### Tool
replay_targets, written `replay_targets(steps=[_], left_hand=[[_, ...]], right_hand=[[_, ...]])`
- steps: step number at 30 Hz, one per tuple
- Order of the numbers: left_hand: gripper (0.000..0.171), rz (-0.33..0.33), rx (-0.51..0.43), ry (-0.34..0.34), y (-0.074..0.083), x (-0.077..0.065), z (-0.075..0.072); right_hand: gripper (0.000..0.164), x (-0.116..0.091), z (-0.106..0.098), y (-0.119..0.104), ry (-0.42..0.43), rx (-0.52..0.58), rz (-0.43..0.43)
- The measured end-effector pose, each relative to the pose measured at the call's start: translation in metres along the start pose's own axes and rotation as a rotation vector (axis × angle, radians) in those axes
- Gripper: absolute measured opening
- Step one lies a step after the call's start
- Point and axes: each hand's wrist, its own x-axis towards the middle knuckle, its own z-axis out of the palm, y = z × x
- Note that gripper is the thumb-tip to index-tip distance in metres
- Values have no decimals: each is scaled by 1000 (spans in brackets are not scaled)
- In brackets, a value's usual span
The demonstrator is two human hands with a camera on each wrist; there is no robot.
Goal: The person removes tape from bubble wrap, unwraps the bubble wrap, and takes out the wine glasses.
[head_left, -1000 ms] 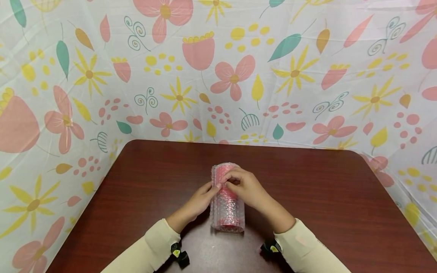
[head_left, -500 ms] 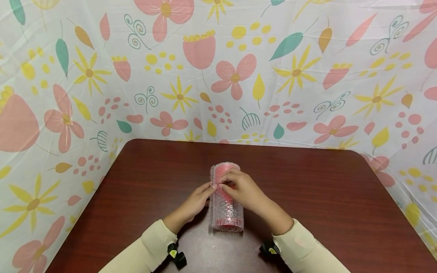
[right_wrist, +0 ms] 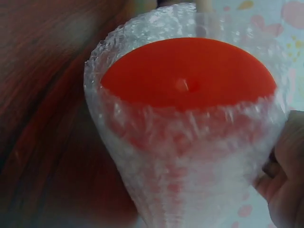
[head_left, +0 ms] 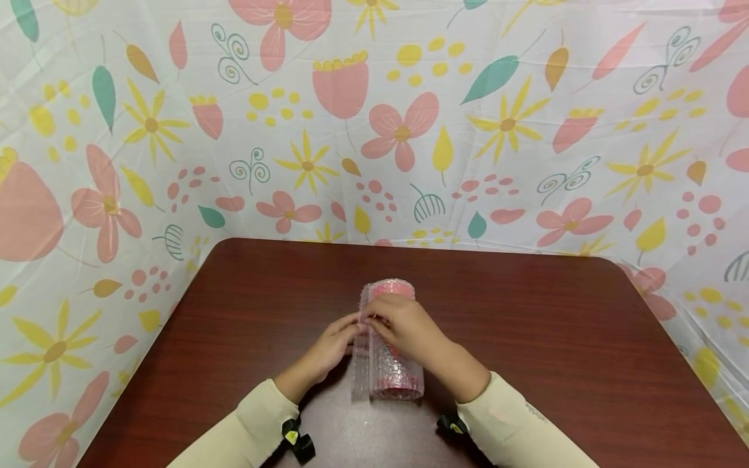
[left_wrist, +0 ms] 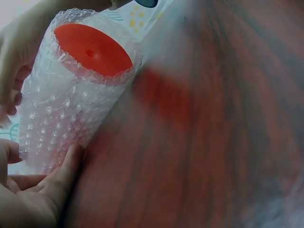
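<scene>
A red cylinder (right_wrist: 190,71) lies lengthwise on the table, rolled in clear bubble wrap (head_left: 396,374); its flat red end shows in both wrist views. Along its left side a loose flap of the wrap (head_left: 360,374) stands away from the roll. My left hand (head_left: 328,351) pinches this flap near its middle, thumb on top and fingers beneath. Reaching over the roll from the right, my right hand (head_left: 412,328) pinches the wrap's edge right beside the left fingertips. In the left wrist view the left thumb (left_wrist: 71,164) lies against the bubbles.
The dark reddish wooden table (head_left: 556,338) spreads around the roll, with a rounded far edge. Flower-printed cloth (head_left: 404,84) hangs behind it and along both sides. Black straps with bows (head_left: 300,442) sit at the cream sleeves.
The right fingers have moved left across the roll to its left side. The wrap's flap now spreads further out to the left, and the cylinder has shifted slightly right.
</scene>
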Motion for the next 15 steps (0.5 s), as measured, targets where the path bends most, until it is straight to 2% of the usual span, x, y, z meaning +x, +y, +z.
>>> replay_targets(steps=[3, 6, 10, 15], left_hand=[[47, 15, 20, 25, 0, -1, 0], [47, 11, 60, 71, 0, -2, 1], [47, 14, 121, 166, 0, -3, 1], [48, 60, 171, 244, 1, -5, 1]], right_hand=[[7, 3, 6, -1, -61, -82, -83], [7, 4, 9, -5, -118, -143, -121], [9, 6, 10, -11, -160, -180, -122], [5, 9, 13, -15, -208, -213, -106]])
